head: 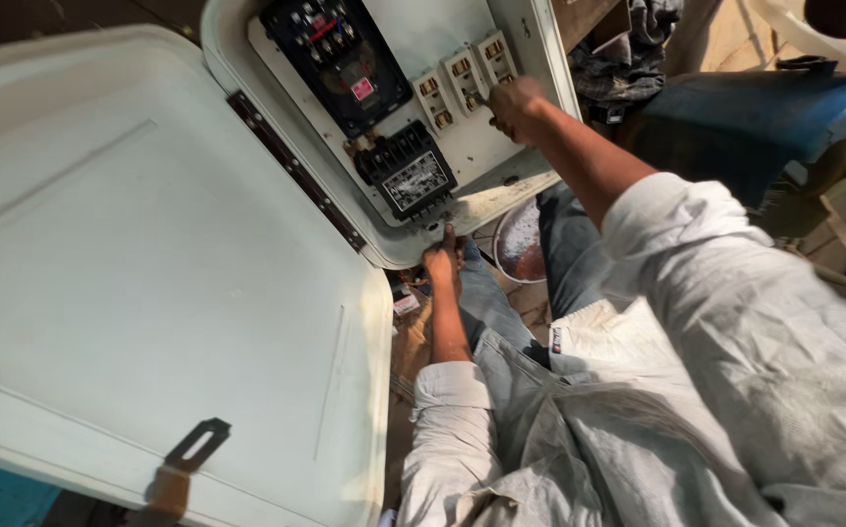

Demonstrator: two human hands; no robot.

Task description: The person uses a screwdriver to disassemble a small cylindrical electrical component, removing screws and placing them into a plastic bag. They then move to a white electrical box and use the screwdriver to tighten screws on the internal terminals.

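Our right hand (513, 105) is closed on a thin metal tool (479, 97), its long axis pointing left into the middle of three cream fuse blocks (464, 81) inside the open pale metal cabinet (501, 181). Our left hand (442, 262), fingers together, braces the cabinet's lower rim. A blue chair (755, 112) stands behind.

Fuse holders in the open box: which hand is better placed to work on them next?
Right. The right hand is already at the fuse holders; the left hand grips the box's lower rim.
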